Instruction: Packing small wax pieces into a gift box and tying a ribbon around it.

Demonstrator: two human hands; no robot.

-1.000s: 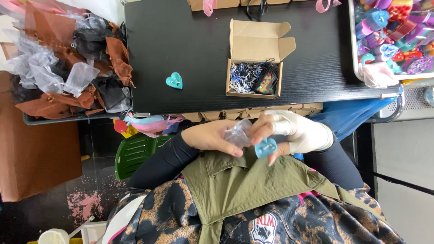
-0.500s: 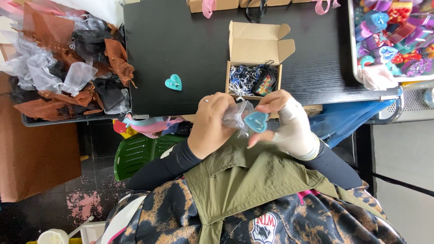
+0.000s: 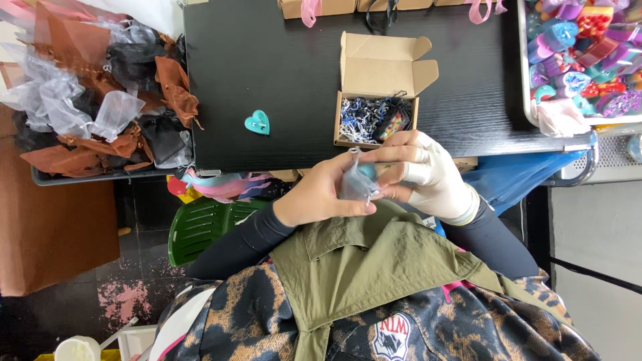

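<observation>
My left hand (image 3: 319, 198), bare, pinches a small sheer white pouch (image 3: 356, 184) just below the black table's (image 3: 281, 60) front edge. A light blue heart piece shows through the pouch's fabric. My right hand (image 3: 433, 175), in a white glove, grips the pouch's other side with its fingertips. Just beyond my hands stands an open cardboard box (image 3: 376, 119) with shredded paper and a dark pouch inside. A teal heart (image 3: 257, 122) lies loose on the table to the left of the box.
A tray (image 3: 40, 177) at the left holds several brown, black and white sheer pouches. At the far right, a tray (image 3: 524, 100) is piled with colourful resin hearts. More cardboard boxes with ribbons line the table's back edge. A green plastic chair (image 3: 204, 230) stands under the table.
Both hands have risen from my lap to the table's edge. The blue heart, earlier held bare in my right fingers, now sits inside the sheer pouch.
</observation>
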